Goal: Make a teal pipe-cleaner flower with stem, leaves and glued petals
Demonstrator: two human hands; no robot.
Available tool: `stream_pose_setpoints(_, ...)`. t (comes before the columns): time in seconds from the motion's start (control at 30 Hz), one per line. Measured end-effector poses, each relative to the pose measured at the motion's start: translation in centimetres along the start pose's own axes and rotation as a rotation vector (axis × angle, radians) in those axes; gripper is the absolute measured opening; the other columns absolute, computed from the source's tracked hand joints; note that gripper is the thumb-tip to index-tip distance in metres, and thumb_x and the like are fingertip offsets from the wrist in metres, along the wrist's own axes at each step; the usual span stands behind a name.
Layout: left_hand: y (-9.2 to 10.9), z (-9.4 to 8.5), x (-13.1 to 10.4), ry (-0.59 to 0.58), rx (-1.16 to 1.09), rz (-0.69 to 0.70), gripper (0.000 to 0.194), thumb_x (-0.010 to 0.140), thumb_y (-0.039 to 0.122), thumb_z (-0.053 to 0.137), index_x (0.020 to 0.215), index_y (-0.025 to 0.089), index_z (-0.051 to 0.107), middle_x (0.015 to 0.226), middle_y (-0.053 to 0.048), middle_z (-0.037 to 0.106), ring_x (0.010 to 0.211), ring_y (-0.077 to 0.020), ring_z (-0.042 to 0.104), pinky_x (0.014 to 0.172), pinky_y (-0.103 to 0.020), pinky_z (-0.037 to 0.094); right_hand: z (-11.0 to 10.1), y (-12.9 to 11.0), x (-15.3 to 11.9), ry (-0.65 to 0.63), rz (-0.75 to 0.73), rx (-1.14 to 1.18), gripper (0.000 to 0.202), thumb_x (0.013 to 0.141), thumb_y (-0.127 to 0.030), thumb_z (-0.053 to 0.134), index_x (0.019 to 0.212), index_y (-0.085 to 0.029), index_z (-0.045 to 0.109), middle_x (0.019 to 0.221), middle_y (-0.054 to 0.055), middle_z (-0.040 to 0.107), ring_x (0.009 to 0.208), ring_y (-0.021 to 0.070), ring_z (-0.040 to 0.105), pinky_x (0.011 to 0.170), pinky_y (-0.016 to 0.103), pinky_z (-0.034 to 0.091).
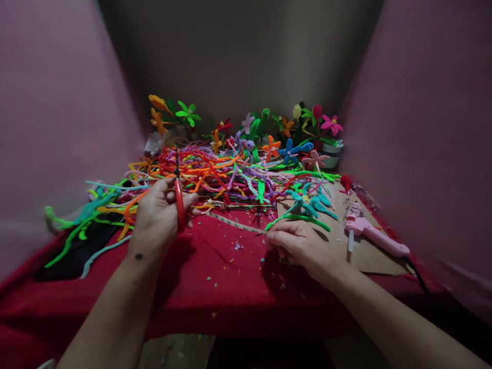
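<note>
My left hand [160,207] is closed around red-handled scissors [179,202], whose dark blades point up and away. A thin, pale strip with dark marks [234,223] stretches over the red cloth between my two hands. Its left end lies by the fingertips of my left hand. At its other end, my right hand [288,240] is closed in a pinch on the strip. Just beyond the right hand is a bright green pipe cleaner [307,219], below a teal pipe-cleaner flower [305,200] with a yellow centre.
A heap of coloured pipe cleaners [203,169] covers the back of the red table [223,287]. Pipe-cleaner flowers stand behind it, near a white pot [332,154]. At right, a pink glue gun [372,233] rests on brown board [367,261]. Pink walls flank both sides.
</note>
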State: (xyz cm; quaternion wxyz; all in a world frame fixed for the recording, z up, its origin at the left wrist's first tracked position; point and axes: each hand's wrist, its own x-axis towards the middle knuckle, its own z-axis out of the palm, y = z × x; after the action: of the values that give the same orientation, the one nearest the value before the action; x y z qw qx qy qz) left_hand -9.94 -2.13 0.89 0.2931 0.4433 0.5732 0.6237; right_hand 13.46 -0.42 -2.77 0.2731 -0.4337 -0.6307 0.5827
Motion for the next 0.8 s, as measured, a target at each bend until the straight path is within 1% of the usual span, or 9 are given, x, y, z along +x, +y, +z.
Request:
stream_pose_setpoints(0.07, -0.1, -0.5, 0.1, 0.077, 0.078, 0.076, 0.037, 0.060, 0.021, 0.072, 0.089, 0.020, 0.051, 0.053, 0.009, 0.057, 0.038, -0.0096, 0.055, 0.031, -0.015, 0.036, 0.0, 0.1, 0.2, 0.002, 0.009, -0.024, 0.019, 0.074, -0.024, 0.052, 0.058, -0.015, 0.058, 0.049, -0.003, 0.044, 0.042, 0.0057, 0.033, 0.038, 0.020, 0.020)
stream_pose_setpoints(0.13, 0.2, -0.8, -0.5, 0.053, 0.101, 0.076, 0.032, 0.064, 0.023, 0.069, 0.088, 0.020, 0.050, 0.052, 0.008, 0.058, 0.039, -0.0101, 0.055, 0.033, -0.016, 0.038, -0.1, 0.2, 0.4, -0.001, 0.014, -0.032, 0.020, 0.074, -0.024, 0.053, 0.057, -0.015, 0.059, 0.047, -0.003, 0.044, 0.041, 0.0056, 0.034, 0.036, 0.019, 0.020)
stream_pose_setpoints(0.17, 0.4, -0.8, -1.0, -0.024, 0.103, 0.028, 0.025, 0.067, 0.027, 0.067, 0.084, 0.020, 0.049, 0.047, 0.007, 0.056, 0.035, -0.0100, 0.052, 0.033, -0.017, 0.037, -0.1, 0.2, 0.4, -0.005, 0.018, -0.030, 0.021, 0.075, -0.025, 0.054, 0.057, -0.015, 0.060, 0.046, -0.003, 0.044, 0.040, 0.0054, 0.034, 0.036, 0.019, 0.020)
stream_pose_setpoints(0.2, 0.6, -0.8, -1.8, -0.151, 0.108, -0.052, 0.020, 0.070, 0.031, 0.063, 0.078, 0.019, 0.049, 0.042, 0.006, 0.054, 0.032, -0.0099, 0.049, 0.032, -0.017, 0.036, -0.2, 0.2, 0.4, -0.013, 0.025, -0.025, 0.023, 0.075, -0.028, 0.054, 0.058, -0.015, 0.060, 0.045, -0.004, 0.043, 0.039, 0.0050, 0.034, 0.035, 0.018, 0.019)
stream_pose_setpoints(0.27, 0.9, -0.6, -3.7, -0.493, 0.115, -0.286, 0.023, 0.075, 0.038, 0.056, 0.070, 0.018, 0.048, 0.035, 0.005, 0.047, 0.030, -0.0099, 0.045, 0.032, -0.019, 0.035, -0.3, 0.3, 0.5, -0.031, 0.052, -0.012, 0.028, 0.077, -0.034, 0.055, 0.059, -0.014, 0.061, 0.045, -0.004, 0.045, 0.037, 0.0040, 0.033, 0.035, 0.017, 0.019)
stream_pose_setpoints(0.37, 0.8, -0.2, -6.9, -0.778, 0.090, -0.504, 0.024, 0.078, 0.040, 0.054, 0.072, 0.017, 0.049, 0.047, 0.002, 0.055, 0.038, -0.0094, 0.050, 0.037, -0.018, 0.038, -0.4, 0.5, 0.5, -0.035, 0.080, 0.018, 0.037, 0.079, -0.044, 0.053, 0.061, -0.013, 0.061, 0.047, -0.003, 0.048, 0.037, 0.0034, 0.034, 0.035, 0.016, 0.021)
stream_pose_setpoints(0.5, 0.2, 0.1, -9.4, -0.934, 0.121, -0.484, 0.026, 0.081, 0.042, 0.048, 0.089, 0.018, 0.053, 0.065, -0.003, 0.063, 0.049, -0.0106, 0.056, 0.045, -0.020, 0.043, -0.4, 0.9, 0.5, -0.018, 0.085, 0.071, 0.043, 0.081, -0.050, 0.047, 0.064, -0.013, 0.061, 0.056, 0.001, 0.055, 0.041, 0.0048, 0.039, 0.037, 0.016, 0.024)
stream_pose_setpoints(0.63, 0.1, 0.4, -9.5, -1.070, 0.251, -0.454, 0.024, 0.082, 0.040, 0.045, 0.084, 0.018, 0.053, 0.063, -0.001, 0.060, 0.052, -0.0110, 0.056, 0.046, -0.018, 0.042, -0.3, 1.0, 0.1, -0.034, 0.072, 0.104, 0.046, 0.082, -0.051, 0.044, 0.064, -0.013, 0.060, 0.055, 0.001, 0.053, 0.043, 0.0056, 0.039, 0.037, 0.016, 0.023)
stream_pose_setpoints(0.8, 0.0, 1.2, -9.0, -1.087, 0.306, -0.440, 0.023, 0.085, 0.037, 0.038, 0.078, 0.018, 0.049, 0.059, 0.000, 0.057, 0.051, -0.0109, 0.055, 0.048, -0.019, 0.043, -0.1, 0.8, -0.2, -0.078, 0.063, 0.127, 0.045, 0.083, -0.051, 0.043, 0.064, -0.013, 0.059, 0.058, 0.002, 0.054, 0.044, 0.0056, 0.039, 0.037, 0.015, 0.021)
